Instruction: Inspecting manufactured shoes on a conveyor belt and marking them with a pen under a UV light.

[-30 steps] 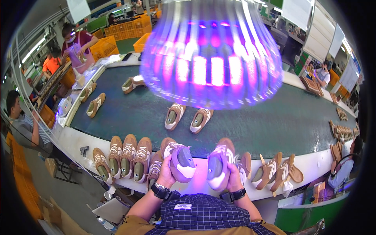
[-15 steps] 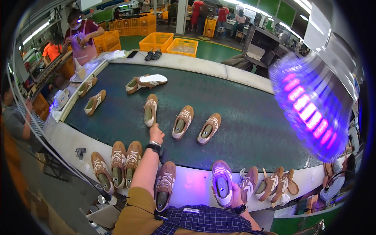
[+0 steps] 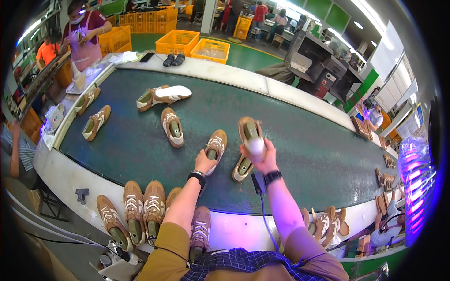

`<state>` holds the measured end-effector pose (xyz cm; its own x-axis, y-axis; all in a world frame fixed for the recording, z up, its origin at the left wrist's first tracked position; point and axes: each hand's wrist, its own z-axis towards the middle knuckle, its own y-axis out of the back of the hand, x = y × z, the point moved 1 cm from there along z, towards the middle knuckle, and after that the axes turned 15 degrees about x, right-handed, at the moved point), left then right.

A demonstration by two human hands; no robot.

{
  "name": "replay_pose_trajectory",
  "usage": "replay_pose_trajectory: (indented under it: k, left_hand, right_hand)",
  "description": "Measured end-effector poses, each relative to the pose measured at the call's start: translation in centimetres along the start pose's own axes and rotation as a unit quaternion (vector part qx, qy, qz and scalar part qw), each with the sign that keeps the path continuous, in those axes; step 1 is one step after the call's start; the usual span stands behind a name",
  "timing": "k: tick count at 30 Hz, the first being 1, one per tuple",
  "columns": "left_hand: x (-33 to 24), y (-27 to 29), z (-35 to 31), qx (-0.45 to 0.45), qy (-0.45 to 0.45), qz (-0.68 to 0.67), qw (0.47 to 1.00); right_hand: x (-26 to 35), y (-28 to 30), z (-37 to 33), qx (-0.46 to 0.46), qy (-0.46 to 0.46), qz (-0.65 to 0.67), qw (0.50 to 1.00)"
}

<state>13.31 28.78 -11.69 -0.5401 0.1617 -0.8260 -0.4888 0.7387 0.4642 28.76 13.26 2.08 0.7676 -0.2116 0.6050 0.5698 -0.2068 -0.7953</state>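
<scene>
My left hand (image 3: pixel 205 161) is closed around the heel of a tan sneaker (image 3: pixel 217 140) with white laces, which rests on the dark green belt (image 3: pixel 309 154). Raised over the belt, another tan sneaker (image 3: pixel 247 127) is gripped at its heel by my right hand (image 3: pixel 264 158). The heel end of that shoe is blurred. Partly beneath it lies a third sneaker (image 3: pixel 242 169). Left of my left hand, a single sneaker (image 3: pixel 172 127) sits with its heel toward me. Olive-green inserts fill the shoe openings.
Several sneakers (image 3: pixel 133 206) stand along the near pale ledge (image 3: pixel 77 171), and more lie farther up the belt. A glowing purple lamp (image 3: pixel 415 187) hangs at right. A cable (image 3: pixel 265 220) hangs by my right forearm. Yellow crates (image 3: pixel 177 43) and a co-worker (image 3: pixel 84 35) are beyond.
My right hand has carried its sneaker from the near ledge forward over the belt. My left hand has left one sneaker, which now points differently, and taken hold of the one to its right.
</scene>
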Motion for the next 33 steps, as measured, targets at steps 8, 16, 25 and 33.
replay_pose_trajectory:
  k: [8,16,25,33]
  left_hand:
    - [0.3,-0.5,0.3,0.027,0.032,-0.132,0.99]
    - [-8.3,-3.7,-13.3,0.248,-0.054,-0.435,0.864]
    - [-9.0,-3.7,-29.0,0.158,-0.265,-0.084,0.948]
    - [2.1,-4.0,-37.0,-0.04,0.047,0.175,0.983]
  right_hand:
    - [-7.8,6.5,-8.0,-0.041,-0.163,-0.057,0.984]
    - [-5.7,5.0,-17.0,-0.103,-0.107,-0.031,0.988]
    - [-4.3,0.4,-25.1,0.066,-0.043,0.125,0.989]
    - [-3.5,4.2,-31.3,0.037,-0.086,0.079,0.992]
